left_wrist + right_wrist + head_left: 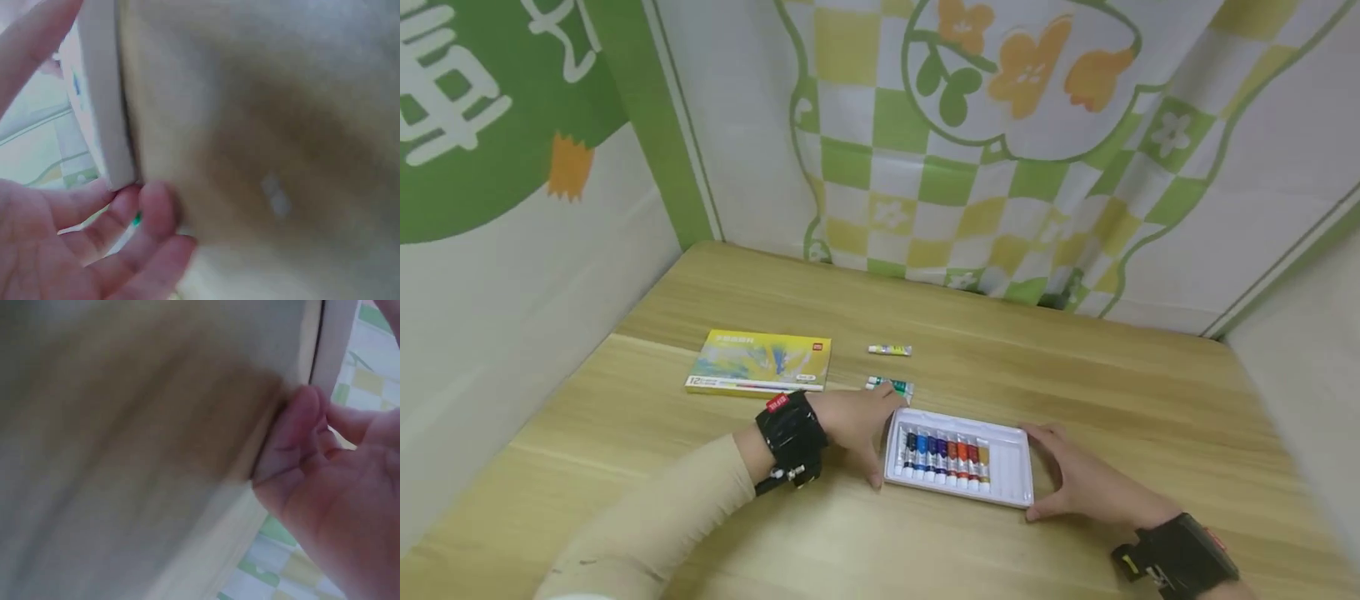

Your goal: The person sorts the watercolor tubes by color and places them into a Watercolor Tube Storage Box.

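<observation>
A white plastic tray (1011, 471) lies on the wooden table between the two hands. Side by side in it is a row of small paint tubes (951, 460), from black and blue to red and ochre, with bare slots at the right end. My left hand (859, 423) holds the tray's left end, fingers at the far corner and thumb by the near one. At the right end my right hand (1071, 475) grips with its thumb at the near corner and fingers at the far one. Both wrist views show fingertips against the tray's side wall (103, 94).
Behind the left hand lie green paint tubes (901, 386), partly covered by its fingers. Farther back is a yellow paint tube (891, 350). A flat yellow paint box (760, 362) rests to the left. A checkered curtain (947, 183) hangs along the table's back edge.
</observation>
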Action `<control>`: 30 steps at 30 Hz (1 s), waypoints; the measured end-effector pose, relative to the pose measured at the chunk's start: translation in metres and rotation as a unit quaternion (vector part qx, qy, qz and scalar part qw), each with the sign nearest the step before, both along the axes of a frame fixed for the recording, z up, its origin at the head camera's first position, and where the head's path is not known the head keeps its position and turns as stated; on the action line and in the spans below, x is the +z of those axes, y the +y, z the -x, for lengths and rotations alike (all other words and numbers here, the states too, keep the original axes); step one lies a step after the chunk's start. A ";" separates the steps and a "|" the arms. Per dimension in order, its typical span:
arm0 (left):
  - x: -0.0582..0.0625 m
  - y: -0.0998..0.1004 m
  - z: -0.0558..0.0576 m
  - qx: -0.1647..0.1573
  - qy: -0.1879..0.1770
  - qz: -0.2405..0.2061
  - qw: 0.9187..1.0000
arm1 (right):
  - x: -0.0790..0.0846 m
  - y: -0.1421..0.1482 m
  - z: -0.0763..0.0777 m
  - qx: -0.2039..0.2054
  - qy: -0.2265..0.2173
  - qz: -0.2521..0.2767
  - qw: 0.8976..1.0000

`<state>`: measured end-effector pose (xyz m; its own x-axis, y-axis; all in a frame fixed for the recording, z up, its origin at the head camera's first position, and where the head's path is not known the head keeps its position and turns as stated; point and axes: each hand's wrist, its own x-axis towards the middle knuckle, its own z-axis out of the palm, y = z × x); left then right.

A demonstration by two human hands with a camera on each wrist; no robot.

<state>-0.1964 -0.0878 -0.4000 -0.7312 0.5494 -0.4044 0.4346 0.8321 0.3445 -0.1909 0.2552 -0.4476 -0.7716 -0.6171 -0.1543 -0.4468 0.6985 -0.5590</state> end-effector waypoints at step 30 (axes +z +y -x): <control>-0.013 0.009 0.090 0.146 0.074 -0.019 0.986 | 0.013 -0.009 -0.035 -0.001 -0.090 0.002 0.996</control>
